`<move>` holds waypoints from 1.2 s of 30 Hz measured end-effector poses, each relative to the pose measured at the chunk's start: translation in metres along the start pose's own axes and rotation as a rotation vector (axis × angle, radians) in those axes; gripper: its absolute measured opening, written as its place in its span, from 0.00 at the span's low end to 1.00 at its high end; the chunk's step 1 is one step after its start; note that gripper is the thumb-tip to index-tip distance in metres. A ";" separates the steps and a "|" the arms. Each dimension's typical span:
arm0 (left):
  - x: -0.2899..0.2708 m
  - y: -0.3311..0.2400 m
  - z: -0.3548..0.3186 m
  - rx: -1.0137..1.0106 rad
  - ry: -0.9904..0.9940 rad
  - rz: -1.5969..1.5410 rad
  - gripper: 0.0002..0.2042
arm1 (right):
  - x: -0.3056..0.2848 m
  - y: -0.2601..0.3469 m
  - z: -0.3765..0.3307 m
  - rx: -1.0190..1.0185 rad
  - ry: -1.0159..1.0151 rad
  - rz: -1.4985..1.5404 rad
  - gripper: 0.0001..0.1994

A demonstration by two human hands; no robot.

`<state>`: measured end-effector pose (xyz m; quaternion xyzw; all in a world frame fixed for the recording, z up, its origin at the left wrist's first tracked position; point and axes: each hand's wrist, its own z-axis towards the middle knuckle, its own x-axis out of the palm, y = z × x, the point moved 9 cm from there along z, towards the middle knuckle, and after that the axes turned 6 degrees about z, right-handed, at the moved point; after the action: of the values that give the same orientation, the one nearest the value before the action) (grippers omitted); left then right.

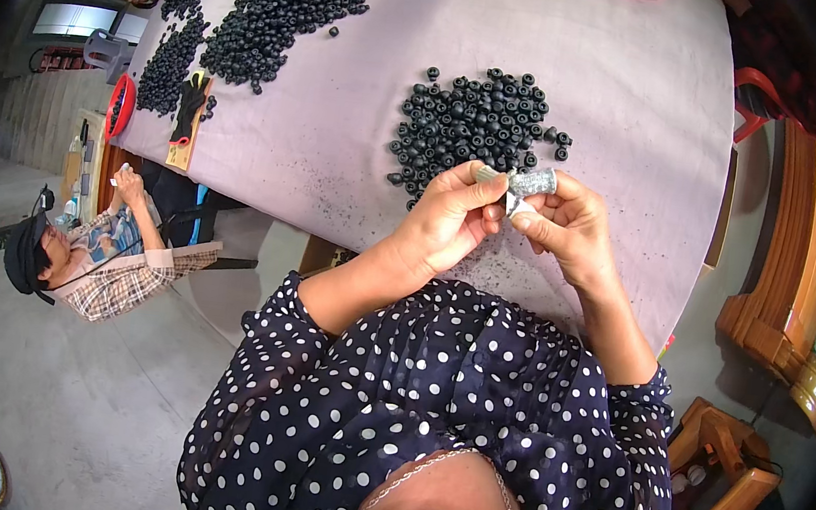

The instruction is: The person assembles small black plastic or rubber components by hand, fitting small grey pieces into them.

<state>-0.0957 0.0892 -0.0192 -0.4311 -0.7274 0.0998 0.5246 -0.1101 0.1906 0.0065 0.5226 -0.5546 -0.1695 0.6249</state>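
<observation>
Over the near edge of the cloth-covered table (367,170), my two hands meet in front of my chest. My left hand (444,217) pinches with thumb and fingers at the left end of a grey-white, speckled strip (535,182), which looks like worn tape or cloth. My right hand (577,229) is closed on the same strip, which seems to lie along or around its index finger. A whitish flap hangs between the thumbs. Just beyond my hands lies a pile of small black rounded pieces with holes (468,121).
A far larger heap of black pieces (296,0) spreads at the far left. Along the left edge are a red bowl (119,111) and a black glove (189,109) on a wooden board (181,155). A person in a cap (114,272) sits left. Wooden furniture (797,239) stands right.
</observation>
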 end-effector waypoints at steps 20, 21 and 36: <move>0.002 0.003 -0.005 0.015 0.016 0.054 0.05 | 0.003 0.007 0.003 -0.117 0.019 0.060 0.14; 0.004 0.002 -0.007 0.026 0.012 0.118 0.05 | -0.004 0.003 0.002 -0.065 0.000 0.019 0.13; -0.009 0.008 -0.016 0.022 0.085 -0.015 0.05 | -0.004 -0.026 0.005 0.152 -0.006 0.023 0.11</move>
<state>-0.0773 0.0825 -0.0235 -0.4238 -0.7064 0.0853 0.5605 -0.1056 0.1810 -0.0182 0.5615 -0.5738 -0.1213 0.5838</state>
